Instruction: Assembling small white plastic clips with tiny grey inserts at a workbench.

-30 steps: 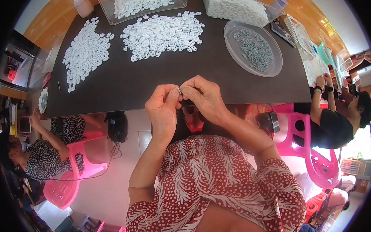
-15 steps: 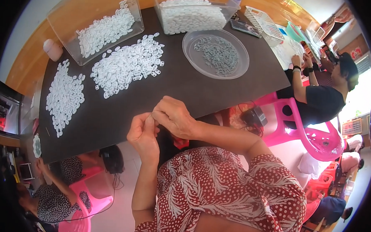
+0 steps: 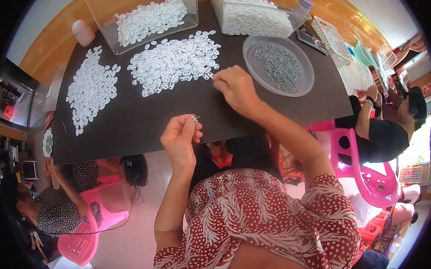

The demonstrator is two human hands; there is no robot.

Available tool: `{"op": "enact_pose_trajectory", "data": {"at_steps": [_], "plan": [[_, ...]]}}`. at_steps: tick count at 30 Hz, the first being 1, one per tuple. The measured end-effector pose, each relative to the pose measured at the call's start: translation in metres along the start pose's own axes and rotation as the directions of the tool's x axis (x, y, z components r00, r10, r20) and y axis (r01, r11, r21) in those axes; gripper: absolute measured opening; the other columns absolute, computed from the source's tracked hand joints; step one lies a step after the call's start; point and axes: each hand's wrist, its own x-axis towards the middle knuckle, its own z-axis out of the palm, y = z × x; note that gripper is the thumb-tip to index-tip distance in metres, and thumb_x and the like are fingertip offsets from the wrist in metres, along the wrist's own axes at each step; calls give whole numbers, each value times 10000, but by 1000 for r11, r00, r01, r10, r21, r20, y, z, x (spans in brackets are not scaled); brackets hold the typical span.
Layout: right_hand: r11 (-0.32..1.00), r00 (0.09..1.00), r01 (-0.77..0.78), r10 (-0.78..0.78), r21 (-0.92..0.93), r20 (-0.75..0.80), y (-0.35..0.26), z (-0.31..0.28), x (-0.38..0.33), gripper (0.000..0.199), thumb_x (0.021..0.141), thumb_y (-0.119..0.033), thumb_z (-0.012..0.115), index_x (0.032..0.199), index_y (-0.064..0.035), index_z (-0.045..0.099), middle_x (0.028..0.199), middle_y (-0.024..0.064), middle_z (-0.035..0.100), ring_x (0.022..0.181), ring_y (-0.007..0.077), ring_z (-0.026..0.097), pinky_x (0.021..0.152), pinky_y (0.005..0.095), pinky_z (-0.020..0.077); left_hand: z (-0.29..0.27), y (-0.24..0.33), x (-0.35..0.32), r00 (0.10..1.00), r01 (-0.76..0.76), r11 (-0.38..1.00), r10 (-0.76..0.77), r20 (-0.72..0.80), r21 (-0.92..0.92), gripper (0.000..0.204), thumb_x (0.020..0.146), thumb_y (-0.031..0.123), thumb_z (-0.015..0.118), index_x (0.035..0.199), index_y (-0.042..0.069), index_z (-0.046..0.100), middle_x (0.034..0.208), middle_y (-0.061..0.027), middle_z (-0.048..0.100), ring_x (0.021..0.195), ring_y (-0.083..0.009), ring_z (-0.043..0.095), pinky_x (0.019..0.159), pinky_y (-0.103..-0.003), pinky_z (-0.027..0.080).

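A tiny metal piece (image 3: 195, 118) sits pinched in the left hand (image 3: 180, 138) at the near edge of the dark table (image 3: 145, 118). The right hand (image 3: 236, 88), fingers bunched, touches the middle heap of white parts (image 3: 173, 62). Pink plastic chairs (image 3: 361, 163) stand on pale floor.

Dark brown, near-black surface (image 3: 144, 127), edged beyond by orange wood. White small pieces in heaps (image 3: 173, 62); grey ones in a clear round dish (image 3: 279, 65). Red blouse (image 3: 264, 221) patterned with white dots and leaves. Bright pink plastic chairs (image 3: 366, 173).
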Motion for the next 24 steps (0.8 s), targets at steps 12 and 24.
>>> {"op": "enact_pose_trajectory", "data": {"at_steps": [12, 24], "plan": [[969, 993, 110, -98, -220, 67, 26, 35, 32, 72, 740, -113, 667, 774, -61, 631, 724, 99, 574, 760, 288, 521, 659, 399, 423, -5, -1, -1, 1000, -4, 1000, 4, 12, -15, 120, 895, 78, 585, 926, -37, 604, 737, -88, 626, 558, -102, 537, 492, -210, 425], [915, 958, 285, -267, -285, 100, 28, 44, 38, 85, 689, -59, 662, 725, -39, 587, 740, 123, 546, 765, 300, 507, 653, 406, 426, -6, -4, -1, 1000, -19, 1000, 20, 24, -25, 127, 898, 87, 587, 940, -31, 606, 745, -84, 629, 569, -101, 545, 502, -209, 438]]}}
